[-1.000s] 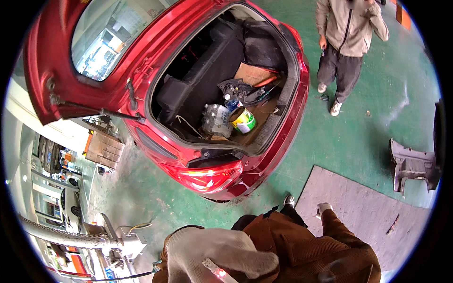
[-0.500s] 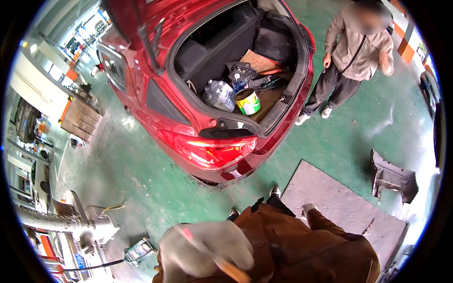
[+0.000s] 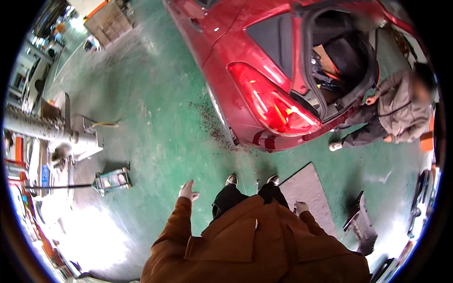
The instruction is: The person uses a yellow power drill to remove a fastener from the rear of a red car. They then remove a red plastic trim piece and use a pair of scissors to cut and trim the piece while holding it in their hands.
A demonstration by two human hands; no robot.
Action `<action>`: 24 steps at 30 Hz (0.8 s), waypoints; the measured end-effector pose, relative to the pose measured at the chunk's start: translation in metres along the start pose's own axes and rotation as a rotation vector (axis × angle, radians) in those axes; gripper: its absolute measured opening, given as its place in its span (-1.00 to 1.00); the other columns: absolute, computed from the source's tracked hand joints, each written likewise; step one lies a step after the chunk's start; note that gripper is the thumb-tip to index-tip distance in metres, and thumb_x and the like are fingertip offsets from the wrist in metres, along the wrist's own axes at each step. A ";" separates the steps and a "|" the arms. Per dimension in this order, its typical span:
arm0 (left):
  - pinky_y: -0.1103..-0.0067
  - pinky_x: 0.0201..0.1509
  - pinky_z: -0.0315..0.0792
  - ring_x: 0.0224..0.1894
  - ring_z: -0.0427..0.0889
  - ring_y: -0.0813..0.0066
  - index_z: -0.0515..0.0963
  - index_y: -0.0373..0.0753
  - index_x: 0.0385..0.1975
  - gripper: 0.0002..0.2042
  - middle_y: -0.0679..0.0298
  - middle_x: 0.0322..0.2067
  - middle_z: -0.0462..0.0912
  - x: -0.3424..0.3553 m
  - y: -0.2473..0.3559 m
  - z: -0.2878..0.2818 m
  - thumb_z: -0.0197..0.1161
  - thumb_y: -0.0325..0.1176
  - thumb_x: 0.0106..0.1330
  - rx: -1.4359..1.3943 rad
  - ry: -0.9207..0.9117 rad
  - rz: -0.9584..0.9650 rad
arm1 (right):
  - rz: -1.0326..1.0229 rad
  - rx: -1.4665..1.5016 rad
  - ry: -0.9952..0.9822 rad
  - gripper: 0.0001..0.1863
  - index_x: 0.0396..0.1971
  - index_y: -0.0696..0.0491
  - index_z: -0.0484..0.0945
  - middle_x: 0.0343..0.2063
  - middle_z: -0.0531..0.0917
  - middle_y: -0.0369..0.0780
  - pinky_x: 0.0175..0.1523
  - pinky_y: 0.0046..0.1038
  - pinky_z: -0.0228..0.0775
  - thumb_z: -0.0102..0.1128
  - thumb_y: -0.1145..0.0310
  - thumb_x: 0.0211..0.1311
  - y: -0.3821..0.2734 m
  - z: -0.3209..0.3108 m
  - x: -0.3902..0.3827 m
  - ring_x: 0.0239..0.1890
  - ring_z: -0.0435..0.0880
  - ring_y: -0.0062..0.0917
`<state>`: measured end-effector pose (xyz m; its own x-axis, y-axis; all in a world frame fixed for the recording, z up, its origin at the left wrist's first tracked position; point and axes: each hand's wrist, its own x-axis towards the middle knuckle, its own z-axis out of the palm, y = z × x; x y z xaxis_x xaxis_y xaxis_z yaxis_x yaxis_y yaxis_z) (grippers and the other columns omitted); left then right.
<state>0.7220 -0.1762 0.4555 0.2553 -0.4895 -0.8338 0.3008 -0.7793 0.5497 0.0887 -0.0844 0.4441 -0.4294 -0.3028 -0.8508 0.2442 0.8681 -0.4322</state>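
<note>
My left hand, in a pale glove, hangs open above the green floor with its fingers apart. My right hand, also gloved, is curled beside my brown jacket over a grey board; what it holds, if anything, is too small to make out. Ahead stands a red car, its rear hatch raised and its lit-looking tail lamp facing me. The open trunk holds a cardboard piece and dark items.
A co-worker in a beige jacket stands at the car's rear. A dark panel lies at the right. A floor jack sits at the left beside a lift post. A wooden crate is at the upper left.
My view has swung left, moving the car up and right. My left hand, earlier raised with a stick-like object, has dropped and is open with that object gone from it.
</note>
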 end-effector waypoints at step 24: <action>0.21 0.29 0.61 0.36 0.58 -0.02 0.34 0.02 0.48 -0.11 -0.01 0.39 0.53 0.004 -0.128 -0.010 0.61 -0.08 0.08 1.431 -0.015 0.473 | -0.132 -0.134 -0.276 -0.81 -0.12 0.04 0.59 -0.52 0.53 -0.25 -0.51 -0.26 0.43 0.32 0.40 0.31 -0.084 0.013 -0.011 -0.56 0.51 -0.47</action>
<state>0.6936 -0.0745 0.3822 0.0579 -0.7945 -0.6045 -0.9311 -0.2614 0.2544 0.0846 -0.1594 0.4859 -0.1937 -0.4949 -0.8471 0.0778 0.8530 -0.5162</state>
